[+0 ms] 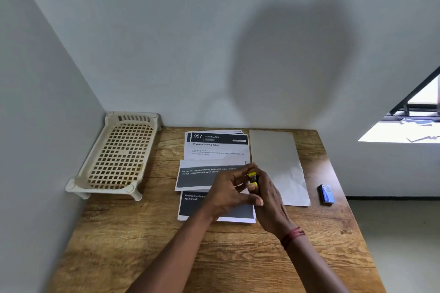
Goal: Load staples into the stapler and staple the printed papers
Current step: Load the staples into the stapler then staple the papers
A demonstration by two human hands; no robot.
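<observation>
A small yellow and black stapler (252, 179) is held above the printed papers (215, 149), which lie stacked at the back middle of the wooden table (142, 240). My right hand (267, 199) grips the stapler from the right. My left hand (226, 192) meets it from the left, fingers curled around its near end. Most of the stapler is hidden by both hands. A small blue staple box (326, 194) lies on the table to the right, apart from my hands.
A blank white sheet (278, 164) lies right of the printed stack. A cream plastic lattice tray (119, 157) on short legs stands in the back left corner. Walls close the table at the back and left. The table's right edge drops to the floor.
</observation>
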